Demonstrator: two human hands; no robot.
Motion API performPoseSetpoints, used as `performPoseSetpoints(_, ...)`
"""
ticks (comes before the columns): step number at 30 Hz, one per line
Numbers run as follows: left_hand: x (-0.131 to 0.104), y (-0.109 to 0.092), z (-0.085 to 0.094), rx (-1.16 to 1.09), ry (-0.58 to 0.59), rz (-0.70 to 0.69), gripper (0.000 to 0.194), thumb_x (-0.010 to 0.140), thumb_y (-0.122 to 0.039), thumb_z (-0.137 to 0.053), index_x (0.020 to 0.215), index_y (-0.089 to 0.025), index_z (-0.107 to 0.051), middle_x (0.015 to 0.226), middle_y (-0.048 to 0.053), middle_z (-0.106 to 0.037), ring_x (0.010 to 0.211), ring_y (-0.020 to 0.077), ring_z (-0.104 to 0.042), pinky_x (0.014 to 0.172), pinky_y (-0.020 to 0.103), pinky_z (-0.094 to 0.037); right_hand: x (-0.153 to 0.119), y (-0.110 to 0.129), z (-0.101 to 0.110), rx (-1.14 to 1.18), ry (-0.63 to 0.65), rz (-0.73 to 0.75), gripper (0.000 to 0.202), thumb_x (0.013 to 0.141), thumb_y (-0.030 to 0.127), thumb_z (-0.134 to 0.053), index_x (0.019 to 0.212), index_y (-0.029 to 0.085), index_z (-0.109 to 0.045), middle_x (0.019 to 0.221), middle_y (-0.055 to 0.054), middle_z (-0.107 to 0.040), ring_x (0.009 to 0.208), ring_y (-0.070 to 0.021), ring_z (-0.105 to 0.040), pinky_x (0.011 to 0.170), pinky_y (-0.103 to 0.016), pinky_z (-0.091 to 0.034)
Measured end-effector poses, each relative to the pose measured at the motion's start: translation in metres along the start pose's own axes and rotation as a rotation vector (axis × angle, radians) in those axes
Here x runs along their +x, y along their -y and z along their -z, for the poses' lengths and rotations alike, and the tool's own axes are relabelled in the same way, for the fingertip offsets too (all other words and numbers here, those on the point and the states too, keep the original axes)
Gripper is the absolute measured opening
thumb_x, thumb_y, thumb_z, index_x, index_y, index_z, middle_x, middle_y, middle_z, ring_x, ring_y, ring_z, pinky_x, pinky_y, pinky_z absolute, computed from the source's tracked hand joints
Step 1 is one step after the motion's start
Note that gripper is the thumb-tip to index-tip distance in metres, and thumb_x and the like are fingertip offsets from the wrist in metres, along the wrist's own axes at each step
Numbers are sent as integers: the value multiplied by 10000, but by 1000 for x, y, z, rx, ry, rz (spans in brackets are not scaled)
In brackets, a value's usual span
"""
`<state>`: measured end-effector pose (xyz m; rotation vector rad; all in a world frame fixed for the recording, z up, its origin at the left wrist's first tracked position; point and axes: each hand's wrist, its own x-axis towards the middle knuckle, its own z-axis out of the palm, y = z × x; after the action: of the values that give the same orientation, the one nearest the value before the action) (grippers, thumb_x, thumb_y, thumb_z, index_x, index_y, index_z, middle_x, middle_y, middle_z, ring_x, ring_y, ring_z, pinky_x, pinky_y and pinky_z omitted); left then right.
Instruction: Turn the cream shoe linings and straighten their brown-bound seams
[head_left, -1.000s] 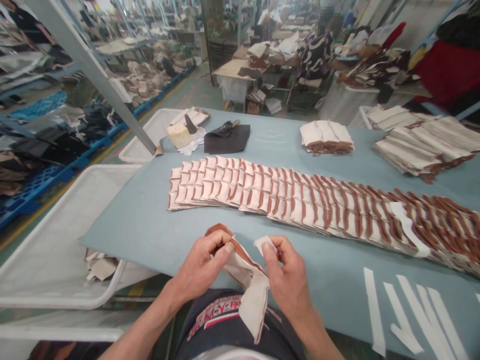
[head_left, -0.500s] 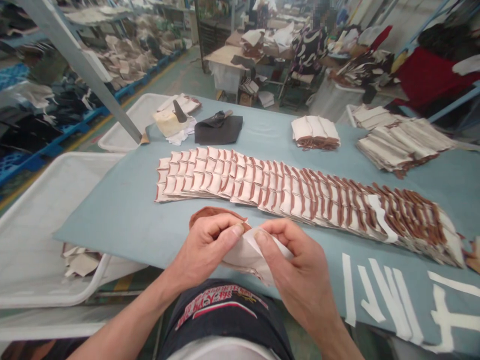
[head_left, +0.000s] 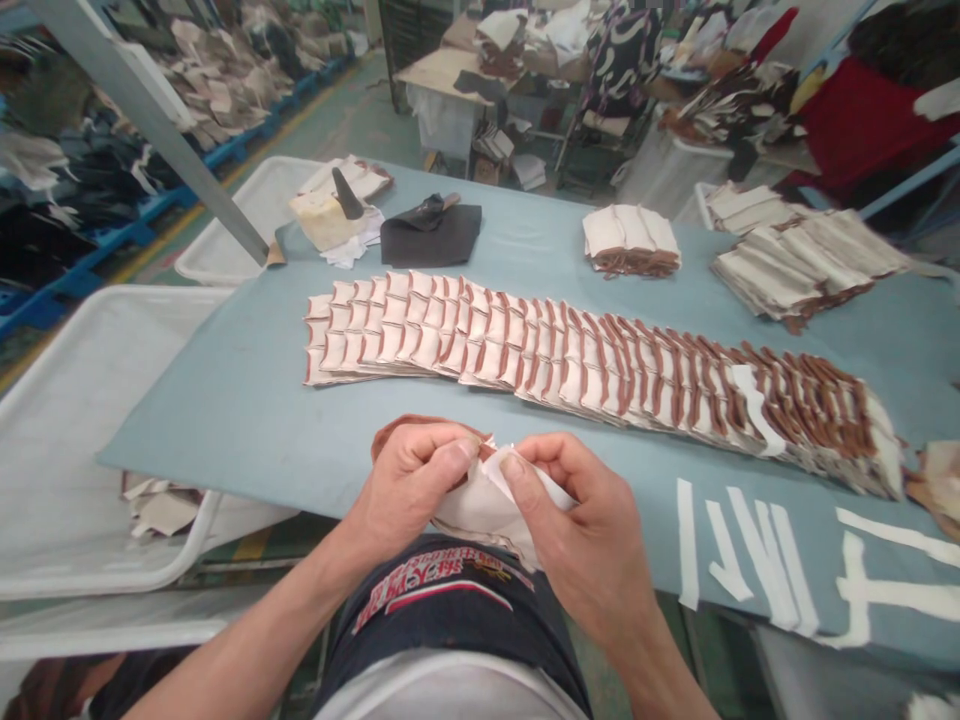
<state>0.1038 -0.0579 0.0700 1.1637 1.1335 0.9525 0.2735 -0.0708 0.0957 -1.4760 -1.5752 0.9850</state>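
My left hand (head_left: 416, 485) is closed, thumb and fingers pinching the edge of a piece of brown and off-white material (head_left: 480, 512), perhaps leather with a pale backing. The piece's brown side curls up behind my left fingers; its pale side hangs below both hands, close to my waist. Opposite, my right hand (head_left: 581, 515) pinches a white strip (head_left: 495, 466) against the same edge, thumb on top. Between the two thumbs a small ragged white edge shows. My right palm and fingers hide part of the strip and the piece.
Long overlapping rows of similar brown-edged pale pieces (head_left: 525, 345) lie across the blue-green table (head_left: 225, 400). Several loose white strips (head_left: 772, 560) lie at right. Behind are a black cloth (head_left: 431, 235) and stacked pieces (head_left: 630, 238). A white bin (head_left: 82, 400) stands left; a metal post (head_left: 172, 130) rises there.
The view has tipped slightly, so the table and its contents sit higher in the picture. Both hands keep their pinch, and a little more ragged white edge shows between them.
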Motion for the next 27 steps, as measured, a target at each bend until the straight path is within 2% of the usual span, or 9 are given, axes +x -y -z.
performPoseSetpoints(6, -1, 1, 2, 5, 20, -3, 419, 933, -385, -527, 580, -180, -431, 597, -43, -318, 551, 98, -287, 500, 248, -228, -3, -3, -5, -124, -71, 74, 155, 932, 332, -615, 832, 224, -663, 657, 41, -723, 546, -131, -646, 538, -231, -466)
performPoseSetpoints(9, -1, 4, 1, -23, 34, 4, 418, 941, -377, -520, 586, -185, -410, 604, -44, -309, 551, 98, -279, 501, 256, -220, -5, -7, -8, -172, -89, 105, 149, 946, 331, -618, 846, 230, -663, 660, 45, -720, 555, -133, -651, 545, -234, -456)
performPoseSetpoints(17, -4, 8, 2, 12, -7, 23, 408, 945, -414, -524, 624, -166, -492, 634, -27, -386, 582, 108, -331, 525, 258, -245, -7, -10, -18, -282, -219, 216, 145, 950, 307, -624, 846, 218, -671, 668, 24, -724, 585, -146, -676, 586, -246, -453)
performPoseSetpoints(23, -6, 11, 3, -9, -9, 23, 430, 953, -451, -542, 650, -148, -563, 660, -7, -482, 595, 115, -374, 537, 252, -285, -7, -9, -21, -323, -243, 211, 167, 939, 326, -630, 841, 203, -685, 620, 18, -697, 519, -140, -634, 544, -250, -418)
performPoseSetpoints(27, -7, 15, 6, -21, -52, 7, 431, 956, -462, -561, 680, -136, -622, 704, 16, -562, 613, 122, -415, 550, 243, -328, -4, -8, -23, -350, -256, 202, 172, 928, 330, -632, 827, 205, -693, 588, 24, -681, 478, -135, -602, 523, -254, -391)
